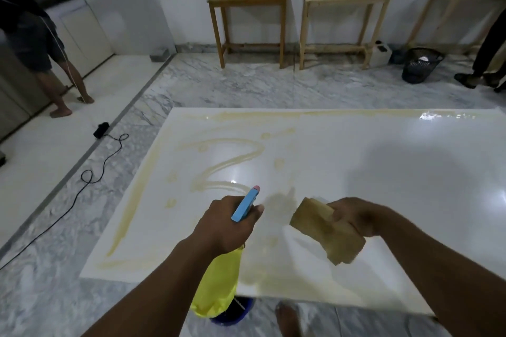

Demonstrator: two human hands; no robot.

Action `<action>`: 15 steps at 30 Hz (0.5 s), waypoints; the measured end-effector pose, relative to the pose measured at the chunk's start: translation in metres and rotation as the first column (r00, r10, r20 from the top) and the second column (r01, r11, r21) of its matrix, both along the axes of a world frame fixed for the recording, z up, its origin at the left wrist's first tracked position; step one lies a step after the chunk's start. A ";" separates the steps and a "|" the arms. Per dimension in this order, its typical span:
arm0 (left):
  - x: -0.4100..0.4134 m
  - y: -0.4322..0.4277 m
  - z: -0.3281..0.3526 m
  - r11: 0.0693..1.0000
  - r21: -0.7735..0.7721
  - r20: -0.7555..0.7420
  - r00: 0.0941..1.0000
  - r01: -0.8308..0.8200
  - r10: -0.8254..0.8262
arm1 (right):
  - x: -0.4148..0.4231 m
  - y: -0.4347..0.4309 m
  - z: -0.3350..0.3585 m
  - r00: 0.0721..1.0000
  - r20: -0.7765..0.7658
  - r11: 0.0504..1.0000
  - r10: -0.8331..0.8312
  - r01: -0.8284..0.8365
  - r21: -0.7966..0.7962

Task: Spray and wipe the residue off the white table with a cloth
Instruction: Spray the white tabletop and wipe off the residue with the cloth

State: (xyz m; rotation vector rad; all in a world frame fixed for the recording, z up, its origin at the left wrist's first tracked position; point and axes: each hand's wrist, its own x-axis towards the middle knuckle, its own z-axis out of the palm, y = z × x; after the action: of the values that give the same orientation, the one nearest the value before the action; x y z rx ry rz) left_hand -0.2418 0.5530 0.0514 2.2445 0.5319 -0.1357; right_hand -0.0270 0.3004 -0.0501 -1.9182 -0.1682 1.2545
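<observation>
The glossy white table (383,172) fills the middle of the view, streaked with yellowish residue (227,161) over its left half and along its far edge. My left hand (227,224) grips a spray bottle (219,284) with a yellow body and a blue head, held above the table's near edge, nozzle pointing away over the streaks. My right hand (356,216) holds a folded tan cloth (325,230) just above the tabletop, to the right of the bottle.
A blue bucket (232,312) sits on the marble floor under the near edge. A black cable (90,175) trails across the floor at left. Wooden stools (249,22) and a black basket (421,64) line the far wall. People stand far left and far right.
</observation>
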 end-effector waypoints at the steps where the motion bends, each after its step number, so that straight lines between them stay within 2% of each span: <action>1: 0.012 0.006 0.000 1.000 -0.001 0.003 1.000 0.000 0.000 | 0.024 0.008 0.005 0.998 -0.062 1.000 -0.010 0.009 -0.007; 3: 0.042 0.019 -0.003 1.000 -0.006 0.006 1.000 0.001 -0.001 | 0.079 0.032 0.015 0.998 -0.054 0.998 0.009 -0.013 -0.058; 6: 0.094 0.043 -0.011 1.000 -0.008 0.019 1.000 0.003 -0.003 | 0.166 0.083 0.028 0.986 0.150 0.991 0.069 -0.052 -0.120; 8: 0.127 0.058 -0.018 1.000 -0.001 0.023 1.000 0.008 -0.008 | 0.218 0.119 0.034 0.926 0.354 0.979 0.129 -0.062 -0.196; 10: 0.152 0.070 -0.023 1.000 0.021 0.037 0.999 0.001 -0.002 | 0.262 0.154 0.034 0.821 0.539 0.962 0.190 -0.047 -0.267; 12: 0.175 0.081 -0.031 1.000 0.024 0.058 0.998 -0.015 0.014 | 0.299 0.184 0.022 0.735 0.641 0.951 0.223 -0.020 -0.308; 15: 0.195 0.093 -0.040 1.000 0.016 0.074 0.997 -0.023 0.022 | 0.324 0.211 -0.021 0.677 0.691 0.952 0.253 -0.048 -0.301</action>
State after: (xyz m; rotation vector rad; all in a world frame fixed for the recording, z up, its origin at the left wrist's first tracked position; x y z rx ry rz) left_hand -0.0468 0.6460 0.0119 2.2494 0.5197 -0.0371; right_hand 0.2971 0.5118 -0.0710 -2.6043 -0.6131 0.5425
